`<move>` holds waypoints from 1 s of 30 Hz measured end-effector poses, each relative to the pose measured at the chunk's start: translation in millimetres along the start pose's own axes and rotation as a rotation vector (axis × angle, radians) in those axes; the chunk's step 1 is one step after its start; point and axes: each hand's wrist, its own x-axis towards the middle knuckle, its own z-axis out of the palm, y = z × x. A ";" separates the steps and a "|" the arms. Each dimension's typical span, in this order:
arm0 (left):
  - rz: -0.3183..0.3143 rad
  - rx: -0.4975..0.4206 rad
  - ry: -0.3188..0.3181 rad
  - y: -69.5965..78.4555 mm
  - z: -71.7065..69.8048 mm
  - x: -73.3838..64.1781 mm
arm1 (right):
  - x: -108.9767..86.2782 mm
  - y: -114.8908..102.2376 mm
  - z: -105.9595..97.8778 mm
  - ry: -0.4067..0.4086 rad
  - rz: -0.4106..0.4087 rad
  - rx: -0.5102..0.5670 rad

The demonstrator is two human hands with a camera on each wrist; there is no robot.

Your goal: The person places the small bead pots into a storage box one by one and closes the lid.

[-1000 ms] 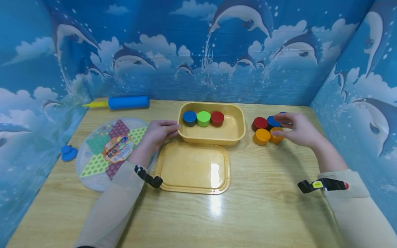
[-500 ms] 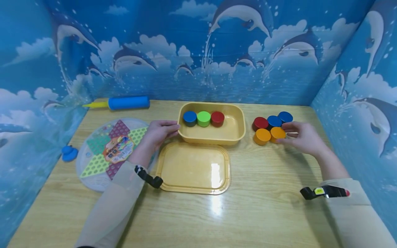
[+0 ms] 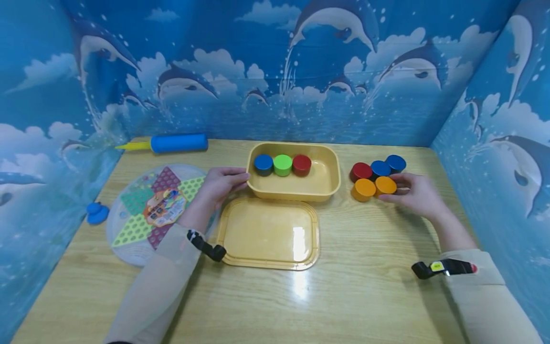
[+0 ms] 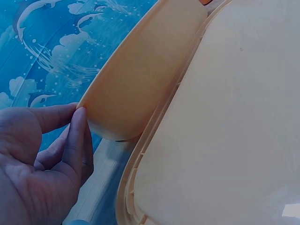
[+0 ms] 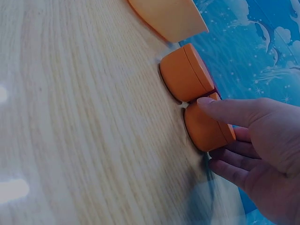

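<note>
Right hand [image 3: 417, 195] holds the rightmost orange tub [image 3: 385, 186]

Blue dolphin-print backdrop [image 3: 240, 67] behind wooden table [image 3: 352, 296]

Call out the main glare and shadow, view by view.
Head: bright glare on the glossy yellow rectangular plastic lid; left wrist: dim image, small white glare at lower right; right wrist: white glare spots on the pale wood-grain table at left, shadow beside the bare right hand.
</note>
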 end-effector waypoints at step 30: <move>0.010 -0.004 -0.004 -0.7 0.2 -0.1 | -8.2 -19.8 -20.9 0.054 -0.054 -0.023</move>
